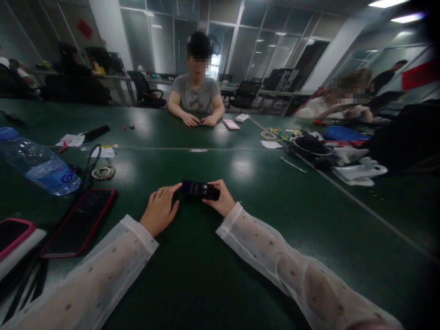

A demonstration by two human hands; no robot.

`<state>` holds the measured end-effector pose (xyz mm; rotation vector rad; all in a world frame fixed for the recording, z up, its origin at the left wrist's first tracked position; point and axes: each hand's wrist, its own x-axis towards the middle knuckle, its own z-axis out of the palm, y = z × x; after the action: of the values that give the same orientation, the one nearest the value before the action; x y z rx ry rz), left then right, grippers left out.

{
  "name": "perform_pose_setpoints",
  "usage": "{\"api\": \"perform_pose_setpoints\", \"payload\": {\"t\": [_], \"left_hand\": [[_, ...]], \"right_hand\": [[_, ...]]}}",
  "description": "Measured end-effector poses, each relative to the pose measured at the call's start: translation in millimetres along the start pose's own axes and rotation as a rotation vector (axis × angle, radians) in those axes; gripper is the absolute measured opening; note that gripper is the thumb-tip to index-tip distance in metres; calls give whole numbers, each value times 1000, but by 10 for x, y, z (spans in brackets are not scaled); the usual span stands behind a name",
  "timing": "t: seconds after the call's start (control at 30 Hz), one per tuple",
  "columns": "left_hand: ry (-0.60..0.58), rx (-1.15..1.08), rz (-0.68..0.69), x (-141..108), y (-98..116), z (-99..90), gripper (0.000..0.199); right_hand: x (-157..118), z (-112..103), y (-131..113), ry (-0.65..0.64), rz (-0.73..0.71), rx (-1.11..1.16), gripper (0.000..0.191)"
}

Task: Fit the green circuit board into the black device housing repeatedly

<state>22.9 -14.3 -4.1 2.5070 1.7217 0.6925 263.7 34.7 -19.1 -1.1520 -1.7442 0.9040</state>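
Note:
A small black handheld device with a lit screen lies sideways in front of me, a little above the green table. My right hand grips its right end, the fingers behind it and the thumb at its lower edge. At its left end, my left hand has its fingers stretched out and apart. The left index fingertip reaches the device's edge; whether it presses there I cannot tell. Sheer white dotted sleeves cover both my forearms.
On my left are a red-edged phone, a pink-cased phone, a water bottle and a bracelet. A wrench and a cable pile lie right. Across the table sits a person.

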Motion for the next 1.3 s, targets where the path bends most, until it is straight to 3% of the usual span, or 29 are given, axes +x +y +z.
{"api": "perform_pose_setpoints", "payload": {"t": [0.63, 0.9, 1.3], "left_hand": [[5, -2, 3, -2, -20, 5, 55], [17, 27, 8, -2, -12, 15, 56], [-9, 41, -12, -7, -15, 15, 60]], "right_hand": [[11, -2, 35, -36, 67, -90, 54], [1, 29, 22, 4, 4, -217, 53], [-4, 13, 4, -8, 22, -295, 55]]}}
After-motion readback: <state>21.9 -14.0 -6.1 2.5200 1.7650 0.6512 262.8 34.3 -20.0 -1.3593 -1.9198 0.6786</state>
